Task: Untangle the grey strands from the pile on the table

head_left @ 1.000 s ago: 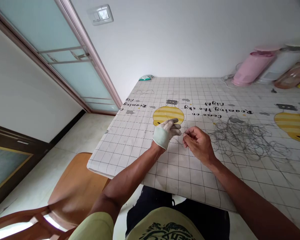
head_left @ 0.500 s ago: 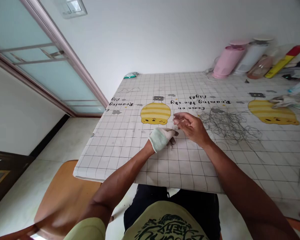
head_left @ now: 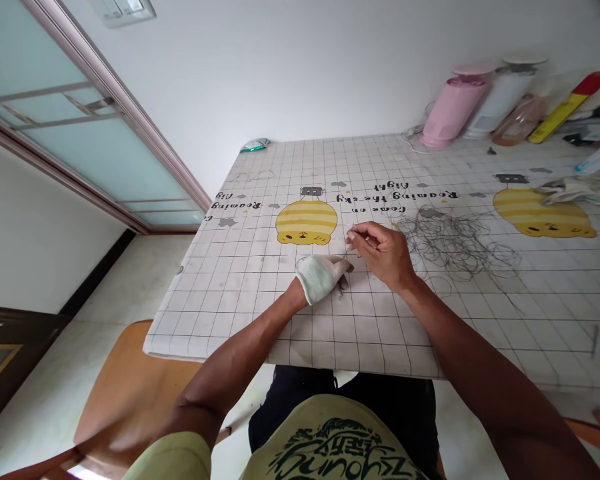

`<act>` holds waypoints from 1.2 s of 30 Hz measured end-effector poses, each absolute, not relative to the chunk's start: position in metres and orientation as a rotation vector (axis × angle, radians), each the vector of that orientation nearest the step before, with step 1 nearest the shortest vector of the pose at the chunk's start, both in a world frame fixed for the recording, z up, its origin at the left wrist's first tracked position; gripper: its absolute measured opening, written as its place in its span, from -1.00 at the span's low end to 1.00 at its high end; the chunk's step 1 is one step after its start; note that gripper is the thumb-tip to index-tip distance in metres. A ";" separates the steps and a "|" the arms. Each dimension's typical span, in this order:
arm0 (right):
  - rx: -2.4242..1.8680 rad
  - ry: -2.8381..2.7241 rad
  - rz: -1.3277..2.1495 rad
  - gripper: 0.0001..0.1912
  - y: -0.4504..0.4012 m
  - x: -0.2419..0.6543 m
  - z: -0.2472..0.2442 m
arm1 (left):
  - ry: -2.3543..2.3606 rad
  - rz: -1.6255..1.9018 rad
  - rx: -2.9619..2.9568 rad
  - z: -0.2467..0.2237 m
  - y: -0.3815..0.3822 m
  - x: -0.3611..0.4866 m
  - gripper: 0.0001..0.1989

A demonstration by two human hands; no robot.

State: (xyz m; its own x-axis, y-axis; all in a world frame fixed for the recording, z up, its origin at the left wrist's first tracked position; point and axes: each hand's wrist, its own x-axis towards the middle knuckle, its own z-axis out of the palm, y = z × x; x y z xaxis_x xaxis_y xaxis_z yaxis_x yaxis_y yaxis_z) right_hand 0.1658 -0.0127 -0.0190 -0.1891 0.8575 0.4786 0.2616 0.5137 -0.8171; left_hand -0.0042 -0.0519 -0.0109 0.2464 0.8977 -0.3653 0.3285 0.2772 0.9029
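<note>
My left hand wears a pale, light-green-cuffed work glove whose fingertips look dark. Its fingers are bent together low over the checked tablecloth; anything between them is too small to make out. My bare right hand is just right of it and slightly farther from me. There the thumb and forefinger press together in a pinch, and what they hold cannot be made out. A loose tangle of thin dark wire or thread lies on the cloth right beside my right hand, with stray loops reaching toward me.
Along the wall at the back right stand a pink cylinder, a whitish one, a bottle and a yellow-and-red box. A crumpled glove lies at the right. A green-white packet is at the far left corner; a wooden chair stands left.
The fingers of my right hand have drawn together into a tighter pinch. My left hand stays almost where it was. The camera view has shifted slightly.
</note>
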 end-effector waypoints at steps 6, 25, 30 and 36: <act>-0.944 -1.622 0.859 -0.79 -0.018 0.162 -0.015 | 1.306 0.670 1.155 -0.005 -0.053 -0.006 -0.75; -0.774 -2.027 0.530 -0.76 -0.021 0.164 -0.014 | 1.194 0.948 0.635 -0.033 -0.031 -0.011 -0.82; -0.924 -1.952 0.585 -0.74 -0.022 0.168 -0.013 | 1.138 1.066 0.562 -0.029 -0.030 -0.014 -0.81; -0.920 -2.039 0.523 -0.79 -0.024 0.165 -0.020 | 0.994 1.191 0.539 -0.025 -0.033 -0.022 -0.82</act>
State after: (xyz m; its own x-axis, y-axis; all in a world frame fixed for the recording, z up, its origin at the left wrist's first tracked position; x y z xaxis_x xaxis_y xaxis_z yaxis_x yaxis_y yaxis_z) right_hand 0.1652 -0.0237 -0.0201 -0.3973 0.7620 0.5114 0.4216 0.6466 -0.6357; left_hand -0.0216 -0.0326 -0.0251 0.0439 0.9361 -0.3491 -0.5103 0.3214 0.7977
